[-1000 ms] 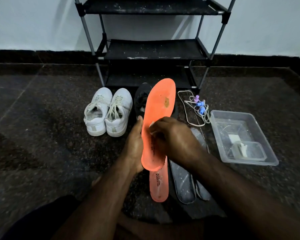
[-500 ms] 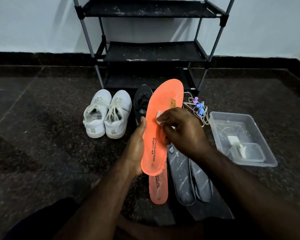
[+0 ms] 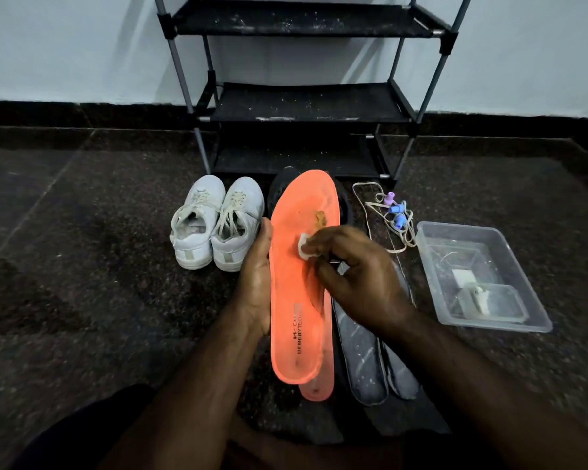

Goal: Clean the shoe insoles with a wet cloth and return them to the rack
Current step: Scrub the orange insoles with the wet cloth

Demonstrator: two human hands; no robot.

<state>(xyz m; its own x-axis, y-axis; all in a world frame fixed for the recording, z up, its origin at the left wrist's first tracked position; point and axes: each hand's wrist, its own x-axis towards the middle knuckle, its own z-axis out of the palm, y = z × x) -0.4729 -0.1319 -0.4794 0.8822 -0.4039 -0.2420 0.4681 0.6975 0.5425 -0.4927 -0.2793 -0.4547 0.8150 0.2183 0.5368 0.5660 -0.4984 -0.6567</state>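
An orange insole (image 3: 296,283) stands lengthwise in front of me, toe end up, with a brown stain near its upper middle. My left hand (image 3: 255,279) grips its left edge, thumb on the rim. My right hand (image 3: 350,276) pinches a small white cloth (image 3: 305,247) and presses it on the insole just below the stain. A second orange insole (image 3: 318,390) lies on the floor under the first. Two dark grey insoles (image 3: 364,357) lie to its right. The black shoe rack (image 3: 306,103) stands against the wall behind.
A pair of white sneakers (image 3: 214,222) sits left of the insole, a black shoe (image 3: 280,188) behind it. Loose laces with purple and blue pieces (image 3: 392,212) lie right of it. A clear plastic tub (image 3: 479,276) holding water and a smaller container stands at right. Dark stone floor all round.
My right hand with the cloth has slid up the orange insole from its middle toward the stain. The insole's lower printed part is now uncovered.
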